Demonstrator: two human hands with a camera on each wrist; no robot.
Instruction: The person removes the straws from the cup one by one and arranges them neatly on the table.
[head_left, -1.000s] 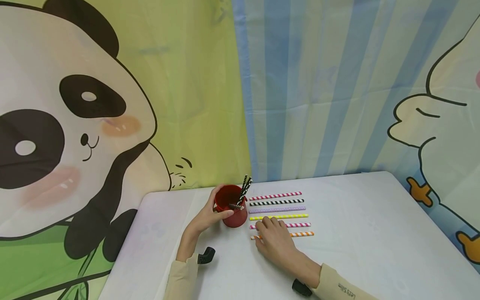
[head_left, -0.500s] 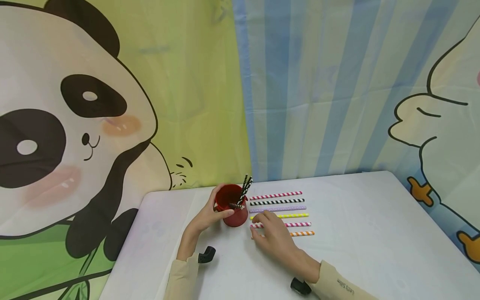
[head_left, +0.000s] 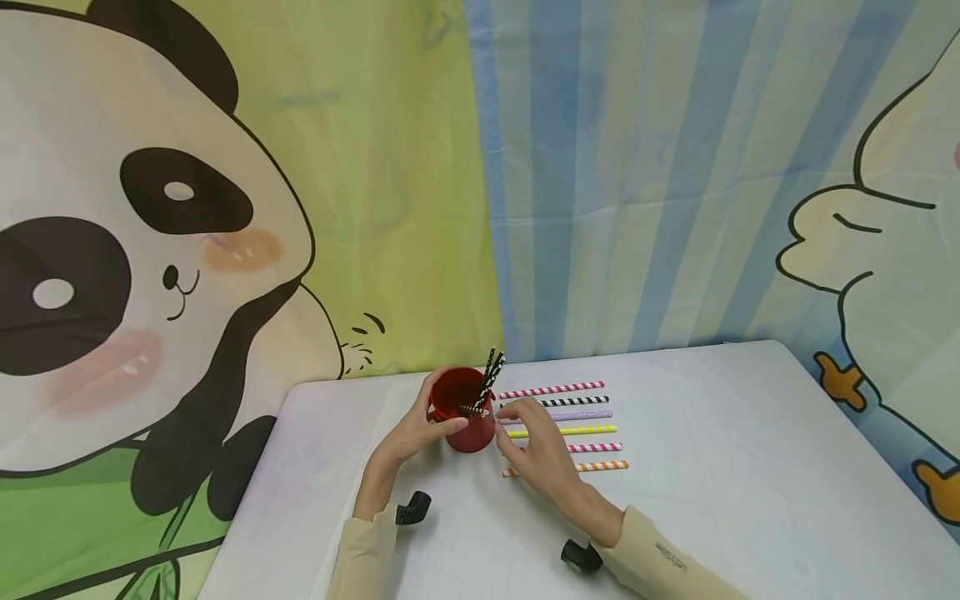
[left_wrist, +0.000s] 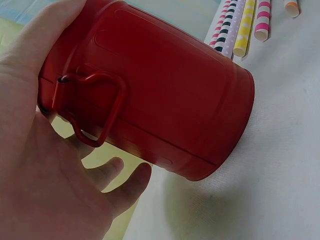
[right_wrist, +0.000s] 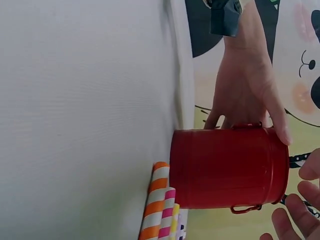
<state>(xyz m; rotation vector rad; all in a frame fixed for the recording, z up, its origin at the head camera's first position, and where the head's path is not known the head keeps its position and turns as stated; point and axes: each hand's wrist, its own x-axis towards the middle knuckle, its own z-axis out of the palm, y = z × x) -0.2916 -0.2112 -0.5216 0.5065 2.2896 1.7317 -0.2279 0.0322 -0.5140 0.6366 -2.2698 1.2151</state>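
My left hand point(head_left: 412, 435) grips a small red metal bucket point(head_left: 474, 435) by its rim, thumb at the near side and fingers behind. Wire loop handles stick out from its sides, one of them facing the palm in the left wrist view. Several black straws with white patterns point(head_left: 491, 377) lean out of the bucket's mouth. Just right of the bucket, my right hand point(head_left: 546, 457) hovers over the left ends of a row of paper straws, its fingers loosely bent and holding nothing. In the right wrist view its fingertips point(right_wrist: 300, 212) appear beside the bucket's mouth.
The row lies flat on the white table point(head_left: 720, 467): red-striped point(head_left: 555, 389), black-striped point(head_left: 577, 402), lilac point(head_left: 585, 415), yellow point(head_left: 592, 430), pink-striped point(head_left: 600, 447) and orange-striped point(head_left: 607, 466) straws. A cartoon panda curtain point(head_left: 405, 208) and a striped blue one hang behind the table.
My right hand has moved up and left, from the orange and pink straws toward the bucket. The left hand and bucket have stayed in place.
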